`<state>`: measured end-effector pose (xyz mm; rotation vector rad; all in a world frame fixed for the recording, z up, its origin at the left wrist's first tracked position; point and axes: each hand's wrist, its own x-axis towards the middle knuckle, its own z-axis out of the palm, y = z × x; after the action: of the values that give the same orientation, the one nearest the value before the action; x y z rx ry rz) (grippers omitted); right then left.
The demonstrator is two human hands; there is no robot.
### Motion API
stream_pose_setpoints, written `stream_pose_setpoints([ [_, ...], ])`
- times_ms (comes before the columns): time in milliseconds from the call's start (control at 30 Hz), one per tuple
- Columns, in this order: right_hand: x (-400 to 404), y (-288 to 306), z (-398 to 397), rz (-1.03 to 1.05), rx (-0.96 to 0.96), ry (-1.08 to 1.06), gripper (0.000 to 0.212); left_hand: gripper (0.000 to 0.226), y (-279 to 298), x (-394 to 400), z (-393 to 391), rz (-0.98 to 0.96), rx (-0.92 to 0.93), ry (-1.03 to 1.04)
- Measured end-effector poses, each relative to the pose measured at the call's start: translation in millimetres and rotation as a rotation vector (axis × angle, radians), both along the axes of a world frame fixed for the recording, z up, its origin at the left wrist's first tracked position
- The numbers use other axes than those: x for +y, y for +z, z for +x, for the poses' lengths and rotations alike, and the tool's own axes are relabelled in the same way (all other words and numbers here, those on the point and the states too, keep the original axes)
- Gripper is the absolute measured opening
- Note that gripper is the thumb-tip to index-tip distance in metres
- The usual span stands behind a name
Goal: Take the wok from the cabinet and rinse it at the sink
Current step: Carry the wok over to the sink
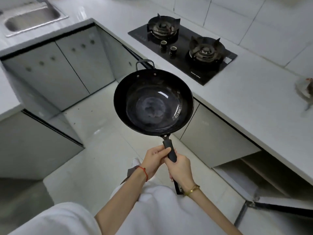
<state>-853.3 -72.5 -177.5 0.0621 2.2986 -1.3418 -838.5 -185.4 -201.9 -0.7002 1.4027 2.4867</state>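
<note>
You hold the wok (153, 102) out over the floor, mouth up, with both hands on its long handle (170, 151): your left hand (155, 160) pinches it near the bowl, your right hand (180, 168) wraps it further back. Keep that two-handed grip and the bowl level as you turn left toward the sink (32, 18), which lies well apart at the far corner of the worktop (237, 92). Mind the hob (183, 48) beside the wok's loop handle and the open cabinet door (284, 206) low on your right.
</note>
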Motion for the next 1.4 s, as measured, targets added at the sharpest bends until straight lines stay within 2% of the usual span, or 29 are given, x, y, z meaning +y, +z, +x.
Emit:
stream_pose_setpoints([
  [567,-266.8,13.4,-153.1,-0.044,0.020,0.172,0.029,0.028,18.3,-261.1,-135.4,-0.041,0.037,0.188],
  [967,-389.3,13.7,-254.5,-0.001,0.041,0.265,0.023,0.022,15.4,-377.4,-228.0,-0.080,0.034,0.297],
  [1267,-493.2,9.5,-385.6,-0.003,0.095,0.338,0.033,0.027,19.5,-473.9,-354.2,-0.095,0.014,0.383],
  [1400,-538.1,14.4,-447.7,-0.020,0.127,0.362,0.015,0.028,31.6,-518.0,-414.1,-0.109,0.027,0.396],
])
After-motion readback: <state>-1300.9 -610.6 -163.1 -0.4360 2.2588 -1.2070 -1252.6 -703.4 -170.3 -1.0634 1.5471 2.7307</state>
